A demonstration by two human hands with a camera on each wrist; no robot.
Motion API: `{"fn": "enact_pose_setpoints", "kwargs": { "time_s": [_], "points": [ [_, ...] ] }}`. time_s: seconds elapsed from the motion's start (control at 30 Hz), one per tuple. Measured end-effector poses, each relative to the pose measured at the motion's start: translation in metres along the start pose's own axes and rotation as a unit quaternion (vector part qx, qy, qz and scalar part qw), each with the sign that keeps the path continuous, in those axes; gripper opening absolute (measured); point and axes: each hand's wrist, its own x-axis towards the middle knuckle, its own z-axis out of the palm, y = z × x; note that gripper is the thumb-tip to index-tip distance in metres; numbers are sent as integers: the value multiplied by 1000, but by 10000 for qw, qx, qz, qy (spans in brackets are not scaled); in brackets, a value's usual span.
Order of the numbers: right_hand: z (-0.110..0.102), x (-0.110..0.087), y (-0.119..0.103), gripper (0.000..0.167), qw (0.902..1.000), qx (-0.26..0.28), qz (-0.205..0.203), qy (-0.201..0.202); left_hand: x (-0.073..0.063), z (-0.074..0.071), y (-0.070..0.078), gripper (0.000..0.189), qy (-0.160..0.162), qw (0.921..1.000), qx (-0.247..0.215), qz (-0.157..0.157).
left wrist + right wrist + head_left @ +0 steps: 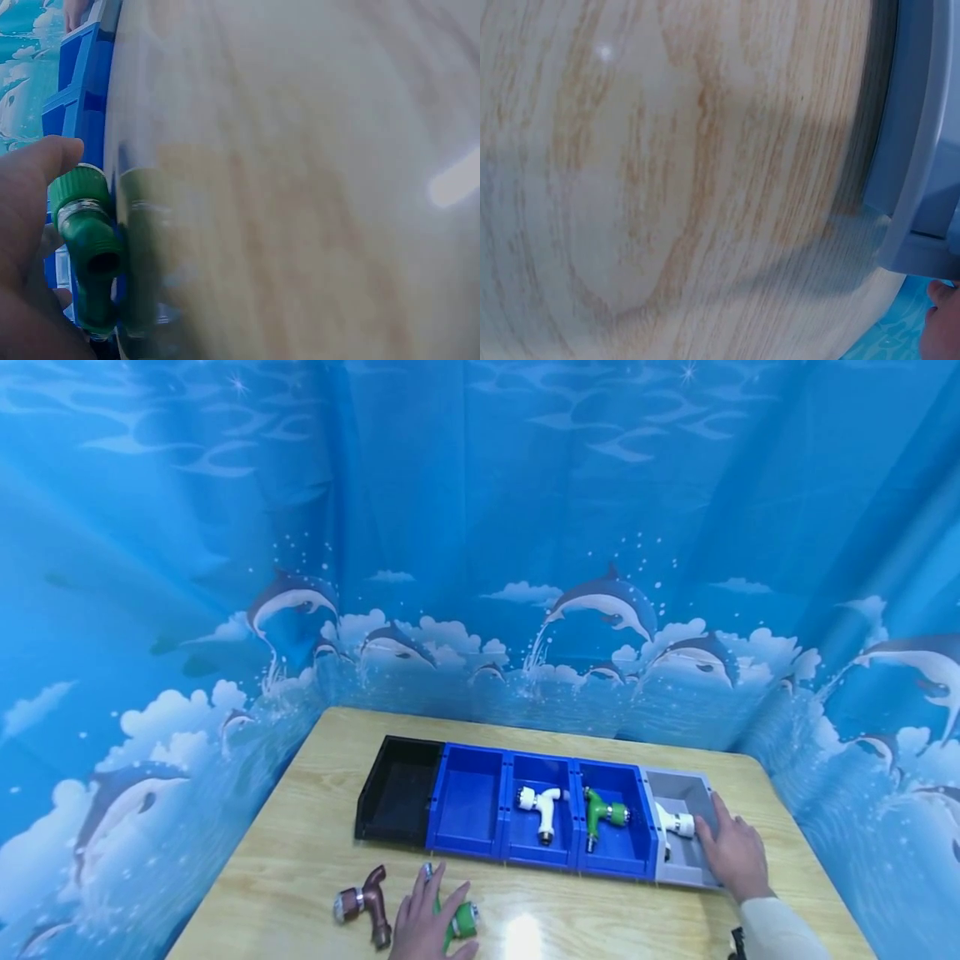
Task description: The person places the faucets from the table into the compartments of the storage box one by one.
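Note:
My left hand (426,918) lies over a green tap (465,920) on the table, its fingers spread and fairly straight. Seen in the left wrist view, the thumb is beside the cap of that green tap (91,240), and fingertips show behind it. To the left of this hand is a brown tap (372,902). My right hand (738,857) is at the right side of the grey bin (686,870), fingers extended, the thumb close to a white tap (678,823) inside. Whether the thumb touches that tap I cannot tell. The right wrist view catches only a fingertip (939,330).
Left of the grey bin stand several joined bins: a blue one with a green tap (602,812), another with a white tap (545,810), a bare blue bin (468,797) and a black bin (403,793). A dolphin-print curtain (480,568) surrounds the wooden table (270,877).

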Motion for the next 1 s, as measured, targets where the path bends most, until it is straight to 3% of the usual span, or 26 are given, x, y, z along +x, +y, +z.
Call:
{"fn": "enact_pose_setpoints", "kwargs": {
  "time_s": [0.3,0.47,0.67,1.0],
  "points": [
    [3,0,1,67,10000,64,30,38,3,5,-5,75,-201,9995,-58,-220],
    [4,0,2,67,10000,53,1,83,4,7,-7,70,-68,9998,47,-170],
    [4,0,2,67,10000,51,47,68,9,0,-4,64,-321,9990,147,-265],
    [2,-1,0,67,9999,99,-2,73,6,-6,-1,51,-132,9996,229,-29]
  ]
}}
